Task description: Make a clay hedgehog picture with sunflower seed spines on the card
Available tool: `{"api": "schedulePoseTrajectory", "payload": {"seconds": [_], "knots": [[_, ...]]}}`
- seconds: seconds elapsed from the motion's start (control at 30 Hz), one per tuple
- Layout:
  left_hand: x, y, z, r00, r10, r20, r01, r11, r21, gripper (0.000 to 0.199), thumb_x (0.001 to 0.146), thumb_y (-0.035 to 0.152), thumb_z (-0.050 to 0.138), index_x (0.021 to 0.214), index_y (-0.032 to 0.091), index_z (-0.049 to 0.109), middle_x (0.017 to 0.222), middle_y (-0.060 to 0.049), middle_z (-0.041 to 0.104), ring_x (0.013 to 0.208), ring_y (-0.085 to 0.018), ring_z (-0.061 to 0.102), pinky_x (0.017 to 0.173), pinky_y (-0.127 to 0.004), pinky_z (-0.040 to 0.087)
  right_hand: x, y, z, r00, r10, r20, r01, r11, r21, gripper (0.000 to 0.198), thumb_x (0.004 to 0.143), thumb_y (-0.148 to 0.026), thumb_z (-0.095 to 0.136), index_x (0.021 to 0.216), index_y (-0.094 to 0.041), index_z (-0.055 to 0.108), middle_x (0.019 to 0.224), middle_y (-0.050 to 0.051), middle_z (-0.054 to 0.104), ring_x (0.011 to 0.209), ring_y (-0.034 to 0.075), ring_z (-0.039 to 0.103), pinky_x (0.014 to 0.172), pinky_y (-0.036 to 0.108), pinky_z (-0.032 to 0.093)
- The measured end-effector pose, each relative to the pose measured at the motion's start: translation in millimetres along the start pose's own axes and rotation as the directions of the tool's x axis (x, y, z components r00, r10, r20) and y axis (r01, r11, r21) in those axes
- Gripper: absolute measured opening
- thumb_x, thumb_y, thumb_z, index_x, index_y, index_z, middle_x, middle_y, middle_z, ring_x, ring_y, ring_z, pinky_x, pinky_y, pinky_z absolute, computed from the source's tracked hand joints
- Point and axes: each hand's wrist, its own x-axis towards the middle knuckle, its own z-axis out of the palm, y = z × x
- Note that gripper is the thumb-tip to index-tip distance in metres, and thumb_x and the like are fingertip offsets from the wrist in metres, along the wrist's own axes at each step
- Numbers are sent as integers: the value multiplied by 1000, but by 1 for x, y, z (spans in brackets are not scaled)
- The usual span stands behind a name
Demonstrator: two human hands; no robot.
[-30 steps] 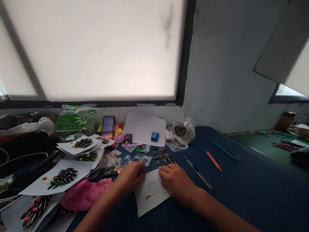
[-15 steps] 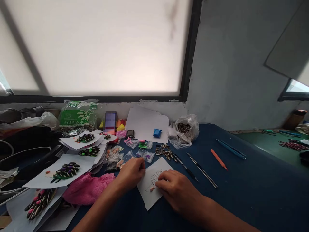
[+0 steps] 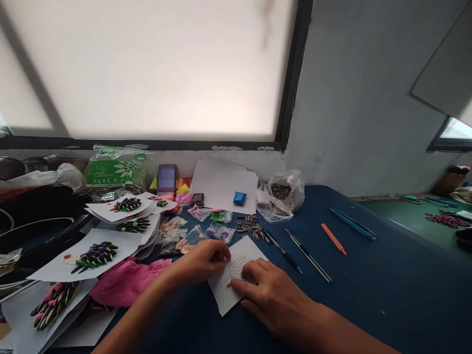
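Observation:
A small white sheet [image 3: 223,302] with a pen-drawn, scale-patterned outline lies tilted on the dark blue tabletop. My right hand [image 3: 271,292] rests over its right side, thumb stretched out and apart from the bent index finger. The thumb tip touches a small peach piece of modelling clay [image 3: 229,282] on the drawing and covers most of it. At the sheet's upper left edge is my left hand [image 3: 210,258], closed with its fingers curled; what they hold, if anything, is hidden. Just beyond the sheet lie loose sunflower seeds [image 3: 252,228].
Pens [image 3: 283,250] and an orange marker [image 3: 334,240] lie to the right. Clay packets [image 3: 221,231] and a seed bag [image 3: 282,191] stand behind. At left are sheets with seed-covered figures [image 3: 98,255] and a pink cloth [image 3: 129,282].
My right thumb has moved left onto the peach clay piece, which showed uncovered before. My left hand has shifted right, over the sheet's edge. The view has tilted down slightly.

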Motion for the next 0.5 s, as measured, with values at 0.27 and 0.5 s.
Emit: {"api": "schedulePoseTrajectory", "payload": {"seconds": [0.27, 0.5], "knots": [[-9, 8, -8, 989, -66, 132, 58, 996, 63, 60, 48, 31, 84, 101, 23, 59, 101, -1, 57, 94, -24, 53, 75, -27, 44, 2, 1, 4, 1000, 21, 19, -21, 1000, -3, 29, 93, -26, 54, 123, -26, 57, 107, 8, 56, 94, 22, 52, 83, 36, 44], [-8, 10, -6, 986, -67, 150, 58, 996, 61, 60, 48, 27, 84, 101, 24, 57, 101, -1, 56, 94, -23, 52, 73, -26, 43, 4, 7, 10, 998, -26, -59, 17, 988, -155, 25, 99, -28, 45, 117, -27, 61, 96, 7, 57, 82, 19, 50, 74, 32, 39]]}}
